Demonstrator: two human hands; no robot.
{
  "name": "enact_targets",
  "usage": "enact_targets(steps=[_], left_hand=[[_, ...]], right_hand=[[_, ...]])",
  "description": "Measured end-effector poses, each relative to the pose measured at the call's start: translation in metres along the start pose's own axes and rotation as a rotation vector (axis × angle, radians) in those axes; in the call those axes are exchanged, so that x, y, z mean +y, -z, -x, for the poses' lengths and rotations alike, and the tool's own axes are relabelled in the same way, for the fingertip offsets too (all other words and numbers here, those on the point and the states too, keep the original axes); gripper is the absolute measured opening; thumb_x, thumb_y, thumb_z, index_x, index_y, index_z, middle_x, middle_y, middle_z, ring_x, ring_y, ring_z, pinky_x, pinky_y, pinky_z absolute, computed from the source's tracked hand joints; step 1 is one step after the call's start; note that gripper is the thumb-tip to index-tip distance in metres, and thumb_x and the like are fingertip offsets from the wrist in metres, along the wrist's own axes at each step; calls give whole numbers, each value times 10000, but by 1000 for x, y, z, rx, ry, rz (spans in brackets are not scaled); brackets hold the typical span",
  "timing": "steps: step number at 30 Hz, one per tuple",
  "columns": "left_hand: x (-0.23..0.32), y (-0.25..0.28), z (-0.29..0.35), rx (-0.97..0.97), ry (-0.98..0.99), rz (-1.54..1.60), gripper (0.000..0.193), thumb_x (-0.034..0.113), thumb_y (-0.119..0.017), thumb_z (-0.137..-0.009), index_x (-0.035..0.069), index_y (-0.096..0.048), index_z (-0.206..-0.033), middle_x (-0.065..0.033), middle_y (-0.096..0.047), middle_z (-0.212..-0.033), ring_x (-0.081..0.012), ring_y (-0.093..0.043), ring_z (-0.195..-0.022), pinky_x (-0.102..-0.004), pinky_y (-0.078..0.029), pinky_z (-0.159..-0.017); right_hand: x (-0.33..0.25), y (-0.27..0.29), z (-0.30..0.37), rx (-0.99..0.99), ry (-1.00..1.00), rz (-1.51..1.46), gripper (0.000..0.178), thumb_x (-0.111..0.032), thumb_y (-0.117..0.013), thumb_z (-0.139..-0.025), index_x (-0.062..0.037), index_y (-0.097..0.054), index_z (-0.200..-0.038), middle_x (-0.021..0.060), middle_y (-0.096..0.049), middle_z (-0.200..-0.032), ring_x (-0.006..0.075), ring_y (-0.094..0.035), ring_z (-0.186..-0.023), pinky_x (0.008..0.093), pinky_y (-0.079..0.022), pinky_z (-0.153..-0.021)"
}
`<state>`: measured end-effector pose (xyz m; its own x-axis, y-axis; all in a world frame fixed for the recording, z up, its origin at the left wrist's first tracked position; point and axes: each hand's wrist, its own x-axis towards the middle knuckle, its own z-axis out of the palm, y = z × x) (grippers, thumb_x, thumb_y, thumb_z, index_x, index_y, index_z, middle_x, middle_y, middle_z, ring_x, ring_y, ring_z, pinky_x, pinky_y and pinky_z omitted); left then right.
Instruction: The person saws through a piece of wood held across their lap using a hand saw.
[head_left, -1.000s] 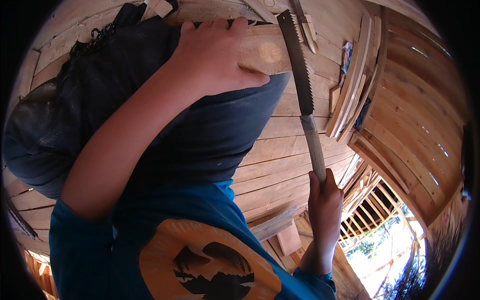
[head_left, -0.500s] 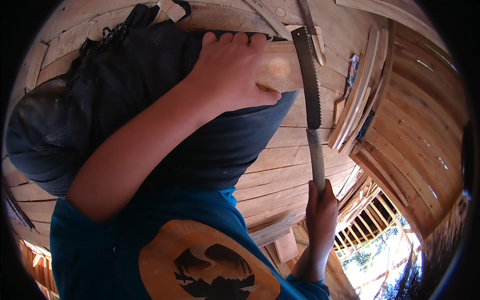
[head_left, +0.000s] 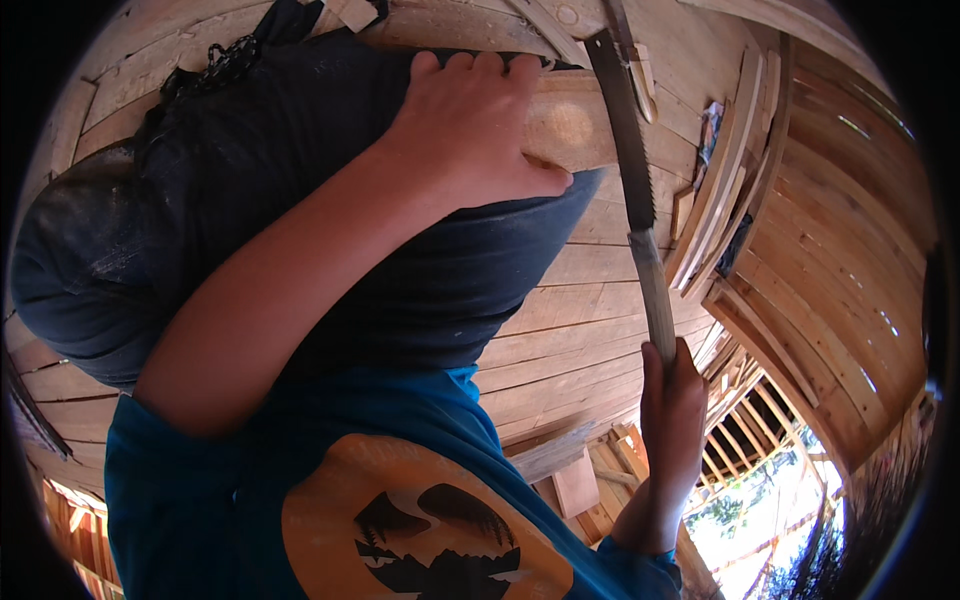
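Observation:
A short wooden board (head_left: 572, 122) lies across my dark-trousered thigh (head_left: 400, 290), its right end sticking out past the leg. My left hand (head_left: 470, 130) is wrapped over the board, fingers along its far edge and thumb along its near edge. In my right hand (head_left: 672, 400) is the wooden handle of a handsaw (head_left: 627, 140), gripped close to its lower end. The dark, toothed blade stands at the board's right end, its teeth facing right and its tip pointing away from me. Whether the blade touches the wood I cannot tell.
Beneath me is a plank floor (head_left: 570, 310). Another long tool with a dark blade (head_left: 617, 25) lies beyond the saw's tip, next to a small wood piece (head_left: 642, 75). Long timber strips (head_left: 720, 170) rest along the right, by a plank wall (head_left: 830, 240). Wood offcuts (head_left: 575, 485) lie lower down.
My right hand and the saw have shifted to the right, and the saw handle slants more. The board and my left hand sit slightly higher in the picture.

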<state>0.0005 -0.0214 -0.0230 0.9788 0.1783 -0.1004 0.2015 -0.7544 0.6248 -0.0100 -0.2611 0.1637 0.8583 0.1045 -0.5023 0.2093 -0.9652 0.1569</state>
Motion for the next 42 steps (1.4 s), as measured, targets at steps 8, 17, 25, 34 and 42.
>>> enact_targets(steps=[8,17,25,34,42], left_hand=[[1,4,-1,-30,62,9,884,574,-790,-670,13,-516,-1295,-190,-654,-1132,-323,-619,-1114,-499,-411,-928],[-8,10,5,27,65,47,874,527,-804,-668,4,-498,-1298,-188,-647,-1146,-332,-614,-1097,-475,-400,-920],[12,16,11,-70,48,-5,855,560,-812,-630,21,-514,-1223,-176,-627,-1068,-323,-618,-1046,-456,-384,-917],[14,3,7,74,117,-72,819,586,-794,-619,28,-554,-1168,-164,-642,-1033,-297,-612,-1000,-461,-346,-944],[5,7,5,35,70,-3,844,548,-812,-635,18,-517,-1222,-161,-609,-1097,-312,-575,-1098,-448,-359,-970]], right_hand=[[11,9,2,-26,25,69,248,-227,-600,-986,3,-559,-899,234,-589,-576,429,-633,-556,472,-455,-443],[-28,-4,-58,145,232,38,255,-249,-603,-982,-25,-525,-885,235,-588,-600,452,-617,-587,493,-455,-481],[-8,-8,-16,131,100,-36,290,-223,-694,-921,-33,-495,-828,200,-550,-531,429,-599,-524,461,-430,-440],[1,18,-29,-80,55,-534,164,-47,-654,-808,25,-559,-697,28,-494,-535,68,-443,-529,266,-353,-476],[6,-10,-41,-29,58,-894,135,-52,-431,-967,0,-528,-1046,8,-458,-631,68,-435,-516,247,-330,-447]])
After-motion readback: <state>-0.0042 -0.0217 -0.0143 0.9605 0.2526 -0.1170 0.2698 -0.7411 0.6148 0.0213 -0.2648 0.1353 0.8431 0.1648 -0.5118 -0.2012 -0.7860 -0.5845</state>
